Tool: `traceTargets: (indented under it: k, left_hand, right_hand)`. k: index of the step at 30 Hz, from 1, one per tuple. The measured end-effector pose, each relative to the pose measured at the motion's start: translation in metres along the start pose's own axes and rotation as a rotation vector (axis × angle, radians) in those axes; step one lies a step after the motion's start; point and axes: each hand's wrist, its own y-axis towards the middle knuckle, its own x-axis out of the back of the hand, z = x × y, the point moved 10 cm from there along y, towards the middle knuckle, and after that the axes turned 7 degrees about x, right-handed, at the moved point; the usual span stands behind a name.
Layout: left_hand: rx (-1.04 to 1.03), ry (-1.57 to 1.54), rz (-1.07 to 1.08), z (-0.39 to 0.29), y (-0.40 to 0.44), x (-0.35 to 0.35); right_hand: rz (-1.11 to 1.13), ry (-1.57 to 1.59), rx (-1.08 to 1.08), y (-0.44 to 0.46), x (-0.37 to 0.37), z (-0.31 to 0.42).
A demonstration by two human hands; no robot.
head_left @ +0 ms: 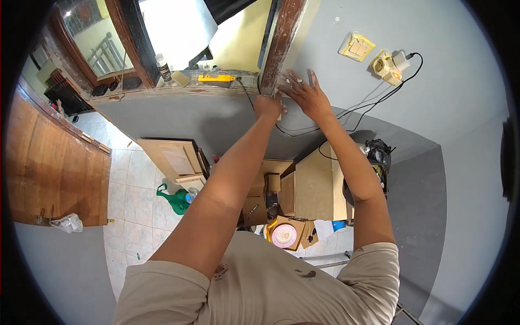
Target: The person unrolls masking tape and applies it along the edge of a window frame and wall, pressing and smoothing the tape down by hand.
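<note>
My left hand (267, 106) is closed at the lower corner of the worn wooden window frame (279, 46). A small pale edge shows beside its fingers, but what it holds is too hidden to name. Just to the right, my right hand (310, 98) lies with fingers spread against the grey wall (325, 65), close to the frame. Whitish smudges mark its fingers. On the window sill to the left lie a yellow cutter (216, 78), a pale block (181, 79) and a small bottle (162, 67).
A black cable (374, 104) runs from a wall socket (385, 66) past both hands. A light switch (357, 47) is beside the socket. Below stand a wooden cabinet (314, 181), leaning panels (173, 157), a green bag (176, 200) and a pink-rimmed plate (284, 235). A wooden door (59, 168) is at left.
</note>
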Motion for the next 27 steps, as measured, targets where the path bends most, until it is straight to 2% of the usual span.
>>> traceTargets:
  k: [4,6,7,9,10,12,15,18,27]
  left_hand:
    - [-0.065,-0.148,-0.01,0.01,-0.02,0.001]
    - [-0.262,-0.074,-0.069,0.003,-0.023,0.004]
    - [-0.252,-0.073,-0.067,0.005,-0.019,0.003]
    - [-0.079,0.1,-0.094,0.013,-0.007,0.0]
    - [-0.072,0.101,-0.09,0.003,-0.016,0.004]
    - [0.093,0.133,-0.065,0.0,-0.028,0.013]
    - [0.095,0.279,-0.075,0.012,-0.01,0.011]
    - [0.184,0.191,-0.067,0.022,-0.006,0.008]
    - [0.177,0.282,-0.137,0.03,-0.01,0.011]
  right_hand:
    - [0.025,0.003,0.009,0.002,0.004,-0.004]
    - [0.027,0.025,-0.006,0.004,0.006,-0.003]
    - [0.033,0.047,-0.022,0.002,0.007,-0.001]
    - [0.049,0.043,-0.028,0.002,0.007,0.001]
    - [0.052,0.03,-0.038,0.001,0.006,0.001]
    - [0.037,0.039,-0.04,0.001,0.007,0.002]
    - [0.005,0.054,-0.055,0.002,0.009,0.002]
    - [0.001,0.082,-0.068,0.001,0.007,0.003]
    - [0.006,0.06,-0.091,0.002,0.005,0.008]
